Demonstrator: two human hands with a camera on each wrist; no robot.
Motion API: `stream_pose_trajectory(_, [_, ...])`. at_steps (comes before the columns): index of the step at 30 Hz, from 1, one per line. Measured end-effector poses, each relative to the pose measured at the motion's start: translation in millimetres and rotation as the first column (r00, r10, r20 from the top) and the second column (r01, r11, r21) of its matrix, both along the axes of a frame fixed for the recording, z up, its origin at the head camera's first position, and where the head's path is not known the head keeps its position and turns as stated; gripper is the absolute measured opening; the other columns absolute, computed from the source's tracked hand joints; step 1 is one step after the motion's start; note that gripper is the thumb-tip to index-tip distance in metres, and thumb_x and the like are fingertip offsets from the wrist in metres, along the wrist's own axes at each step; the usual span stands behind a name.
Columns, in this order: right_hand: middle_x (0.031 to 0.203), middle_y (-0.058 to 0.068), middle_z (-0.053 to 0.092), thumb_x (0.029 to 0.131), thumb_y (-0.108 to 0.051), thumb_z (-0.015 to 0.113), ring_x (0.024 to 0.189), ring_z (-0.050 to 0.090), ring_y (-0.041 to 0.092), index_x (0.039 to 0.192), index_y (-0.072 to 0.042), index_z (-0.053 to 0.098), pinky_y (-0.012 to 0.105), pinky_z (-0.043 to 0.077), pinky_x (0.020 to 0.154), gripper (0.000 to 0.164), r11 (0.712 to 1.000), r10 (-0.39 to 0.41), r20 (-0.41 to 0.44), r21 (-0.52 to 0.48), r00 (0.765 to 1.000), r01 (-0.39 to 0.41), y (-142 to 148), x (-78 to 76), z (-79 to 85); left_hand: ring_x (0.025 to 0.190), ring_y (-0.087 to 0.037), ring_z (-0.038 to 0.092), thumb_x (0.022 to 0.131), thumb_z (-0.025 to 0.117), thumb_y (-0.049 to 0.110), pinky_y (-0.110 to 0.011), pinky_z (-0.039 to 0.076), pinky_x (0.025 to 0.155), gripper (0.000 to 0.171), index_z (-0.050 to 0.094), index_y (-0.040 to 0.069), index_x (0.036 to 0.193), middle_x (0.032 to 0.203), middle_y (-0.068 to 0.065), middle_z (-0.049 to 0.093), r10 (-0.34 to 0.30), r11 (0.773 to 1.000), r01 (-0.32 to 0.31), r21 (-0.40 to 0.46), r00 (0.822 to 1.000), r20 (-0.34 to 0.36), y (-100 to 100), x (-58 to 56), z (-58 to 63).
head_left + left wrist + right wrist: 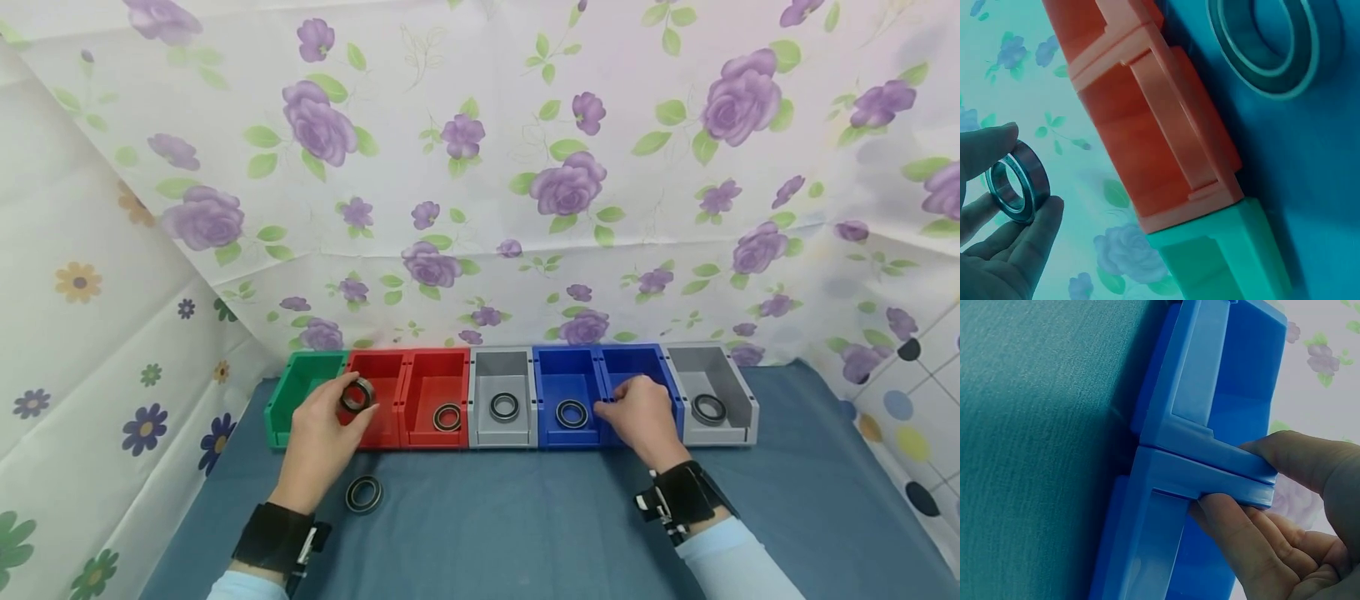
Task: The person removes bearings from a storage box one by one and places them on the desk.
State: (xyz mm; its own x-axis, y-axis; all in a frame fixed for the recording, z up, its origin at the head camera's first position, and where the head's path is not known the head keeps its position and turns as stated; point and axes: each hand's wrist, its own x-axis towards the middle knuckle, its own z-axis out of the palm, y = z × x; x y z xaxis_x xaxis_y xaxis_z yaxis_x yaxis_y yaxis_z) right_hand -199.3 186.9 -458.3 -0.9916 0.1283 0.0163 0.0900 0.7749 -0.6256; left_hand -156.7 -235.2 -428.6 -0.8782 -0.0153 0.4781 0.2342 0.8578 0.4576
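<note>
My left hand [318, 433] pinches a ball bearing [1036, 178] between thumb and fingertips, tilted on edge. In the head view it overlaps the left red bin [386, 437], beside the green bin [279, 408]. Another bearing [378, 494] lies flat on the cloth, right of the left wrist. My right hand [648, 421] pinches the adjoining walls [1210, 465] of two blue bins, thumb on one side and fingers on the other. The left blue bin [551, 437] has a bearing [572, 425] in it; the hand covers part of the right one.
Bearings also lie in the right red bin [435, 439], the middle grey bin [502, 439] and the far-right grey bin [731, 436]. The bins stand side by side on a blue cloth [495, 525], before a flowered backdrop [480, 208].
</note>
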Motion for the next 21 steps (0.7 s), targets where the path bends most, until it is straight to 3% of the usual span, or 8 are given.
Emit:
stream_pose_trajectory(9, [0.051, -0.005, 0.027, 0.079, -0.029, 0.073, 0.041, 0.033, 0.014, 0.055, -0.014, 0.036, 0.027, 0.025, 0.039, 0.046, 1.000, -0.003, 0.012, -0.009, 1.000, 0.003, 1.3, 1.9, 0.2, 0.095, -0.014, 0.054, 0.073, 0.078, 0.027, -0.031, 0.051, 0.073, 0.060, 0.053, 0.014, 0.126, 0.114, -0.001, 0.055, -0.035, 0.999, 0.037, 0.036, 0.997, -0.062, 10.7, 11.1, 3.3])
stream_pose_trajectory(16, [0.051, -0.004, 0.028, 0.080, -0.028, 0.072, 0.041, 0.034, 0.015, 0.055, -0.014, 0.037, 0.027, 0.025, 0.039, 0.045, 1.000, -0.006, 0.021, -0.014, 1.000, 0.006, 0.1, 1.7, 2.1, 0.097, -0.013, 0.052, 0.072, 0.079, 0.019, -0.031, 0.051, 0.073, 0.059, 0.051, 0.015, 0.124, 0.112, 0.001, 0.051, -0.056, 0.995, 0.059, 0.082, 0.997, -0.045, 18.5, 22.6, -0.7])
stream_pose_trajectory(21, [0.051, -0.004, 0.028, 0.079, -0.029, 0.072, 0.041, 0.034, 0.014, 0.055, -0.014, 0.038, 0.027, 0.025, 0.039, 0.045, 1.000, -0.006, 0.024, -0.006, 1.000, 0.007, 0.4, 0.7, 2.0, 0.090, -0.010, 0.052, 0.070, 0.080, 0.016, -0.029, 0.051, 0.070, 0.058, 0.051, 0.016, 0.121, 0.108, 0.004, 0.051, -0.081, 0.995, 0.082, 0.058, 0.997, -0.017, 23.9, 31.4, -11.1])
